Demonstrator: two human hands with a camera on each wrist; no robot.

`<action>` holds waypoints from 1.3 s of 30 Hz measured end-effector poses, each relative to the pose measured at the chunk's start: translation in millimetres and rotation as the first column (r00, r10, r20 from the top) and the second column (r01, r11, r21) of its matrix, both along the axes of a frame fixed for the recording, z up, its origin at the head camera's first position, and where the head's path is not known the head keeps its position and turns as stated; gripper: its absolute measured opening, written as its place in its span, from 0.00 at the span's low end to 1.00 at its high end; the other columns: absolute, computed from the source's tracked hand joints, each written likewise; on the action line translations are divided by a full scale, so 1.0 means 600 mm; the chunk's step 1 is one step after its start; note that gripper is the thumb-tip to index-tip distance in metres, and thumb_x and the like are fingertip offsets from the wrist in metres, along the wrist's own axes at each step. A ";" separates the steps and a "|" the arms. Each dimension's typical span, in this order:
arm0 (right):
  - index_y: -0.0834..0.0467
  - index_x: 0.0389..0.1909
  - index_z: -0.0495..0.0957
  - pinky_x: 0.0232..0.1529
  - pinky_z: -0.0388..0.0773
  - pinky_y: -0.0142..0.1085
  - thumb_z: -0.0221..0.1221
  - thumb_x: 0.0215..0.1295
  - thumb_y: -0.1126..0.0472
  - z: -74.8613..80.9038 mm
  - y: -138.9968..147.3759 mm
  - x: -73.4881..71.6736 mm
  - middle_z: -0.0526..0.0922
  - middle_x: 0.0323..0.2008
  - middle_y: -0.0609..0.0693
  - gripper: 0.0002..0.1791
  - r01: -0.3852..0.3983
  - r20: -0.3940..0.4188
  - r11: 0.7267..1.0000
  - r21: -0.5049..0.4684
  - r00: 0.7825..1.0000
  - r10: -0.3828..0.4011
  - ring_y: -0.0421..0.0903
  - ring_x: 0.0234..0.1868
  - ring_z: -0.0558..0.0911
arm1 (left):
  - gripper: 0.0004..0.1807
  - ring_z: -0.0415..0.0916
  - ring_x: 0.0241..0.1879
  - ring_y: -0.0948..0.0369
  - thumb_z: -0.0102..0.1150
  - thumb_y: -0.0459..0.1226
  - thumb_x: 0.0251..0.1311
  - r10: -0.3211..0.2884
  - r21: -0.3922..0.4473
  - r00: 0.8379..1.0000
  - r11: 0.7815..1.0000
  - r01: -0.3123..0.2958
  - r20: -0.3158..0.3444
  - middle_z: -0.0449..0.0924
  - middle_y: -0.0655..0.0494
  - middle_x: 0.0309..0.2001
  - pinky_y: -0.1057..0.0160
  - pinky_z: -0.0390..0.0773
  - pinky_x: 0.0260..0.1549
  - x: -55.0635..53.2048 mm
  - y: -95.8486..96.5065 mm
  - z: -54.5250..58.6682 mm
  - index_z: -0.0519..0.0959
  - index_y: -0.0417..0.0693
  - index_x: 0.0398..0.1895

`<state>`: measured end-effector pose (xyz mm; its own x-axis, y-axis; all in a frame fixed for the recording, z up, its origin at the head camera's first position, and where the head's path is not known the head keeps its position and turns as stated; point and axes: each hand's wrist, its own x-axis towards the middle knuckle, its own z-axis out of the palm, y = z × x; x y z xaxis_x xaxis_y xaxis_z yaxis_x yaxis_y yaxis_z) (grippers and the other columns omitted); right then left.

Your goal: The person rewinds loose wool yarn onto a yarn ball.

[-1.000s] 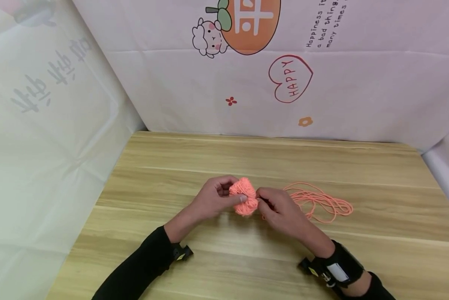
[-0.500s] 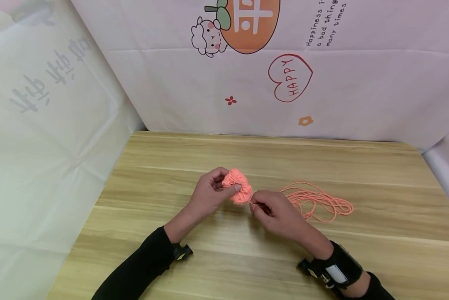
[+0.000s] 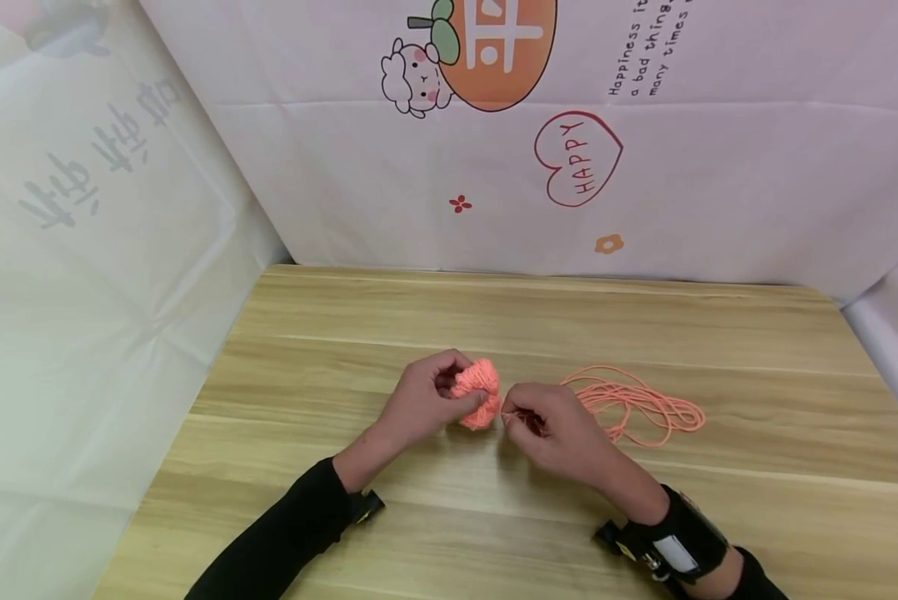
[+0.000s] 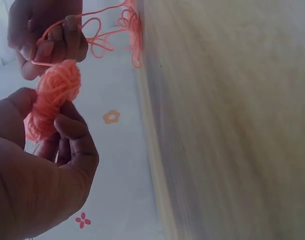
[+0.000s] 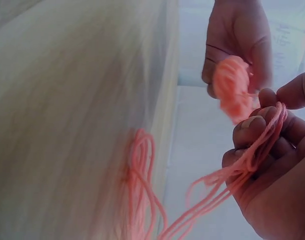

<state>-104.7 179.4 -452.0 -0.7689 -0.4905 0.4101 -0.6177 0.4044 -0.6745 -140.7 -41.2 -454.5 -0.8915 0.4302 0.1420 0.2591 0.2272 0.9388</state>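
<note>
A small coral-pink ball of yarn is pinched between the thumb and fingers of my left hand, just above the table. Close to its right side, my right hand has its fingers curled and grips yarn strands. In the left wrist view a short length of yarn spans from the ball to the right hand's fingertips. More strands run from that hand down to a loose heap of yarn lying on the table to the right.
The wood-grain table carries the loose yarn. A white printed cloth rises behind its far edge, and another white sheet hangs on the left. Both wrists wear black straps with small cameras.
My left hand has rocked the ball up and left, then back down, turning it. My right hand has shifted slightly left and down, keeping its grip on the yarn. The heap has stayed put.
</note>
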 end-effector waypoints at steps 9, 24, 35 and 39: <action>0.43 0.25 0.74 0.17 0.60 0.27 0.55 0.57 0.73 0.005 0.004 0.001 0.68 0.19 0.34 0.17 0.000 -0.002 0.999 -0.049 1.000 0.000 0.35 0.16 0.63 | 0.09 0.76 0.30 0.63 0.69 0.39 0.54 -0.180 -0.141 0.983 0.973 0.182 0.029 0.80 0.61 0.33 0.67 0.79 0.26 -0.001 0.004 -0.015 0.79 0.59 0.36; 0.42 0.28 0.74 0.17 0.62 0.30 0.53 0.67 0.68 0.000 0.013 -0.005 0.69 0.19 0.36 0.15 0.049 0.057 0.996 -0.078 0.997 -0.045 0.37 0.17 0.65 | 0.10 0.70 0.29 0.64 0.68 0.44 0.57 -0.470 -0.135 0.881 0.871 0.473 0.052 0.78 0.64 0.33 0.69 0.73 0.26 0.006 0.005 -0.014 0.80 0.62 0.41; 0.40 0.28 0.74 0.14 0.63 0.31 0.53 0.67 0.70 -0.002 0.015 -0.008 0.70 0.18 0.36 0.19 0.065 0.091 0.994 -0.085 0.994 -0.057 0.36 0.16 0.66 | 0.12 0.71 0.37 0.60 0.68 0.39 0.57 -0.524 -0.039 0.848 0.852 0.522 -0.078 0.76 0.62 0.41 0.63 0.76 0.34 0.006 0.004 0.008 0.80 0.52 0.43; 0.40 0.28 0.74 0.14 0.63 0.30 0.52 0.68 0.71 -0.003 0.014 -0.009 0.69 0.17 0.37 0.20 0.058 0.110 0.994 -0.097 0.993 -0.047 0.36 0.15 0.65 | 0.12 0.73 0.41 0.62 0.67 0.31 0.56 -0.505 0.047 0.859 0.859 0.509 -0.082 0.78 0.56 0.41 0.54 0.79 0.41 0.013 0.004 0.034 0.79 0.45 0.44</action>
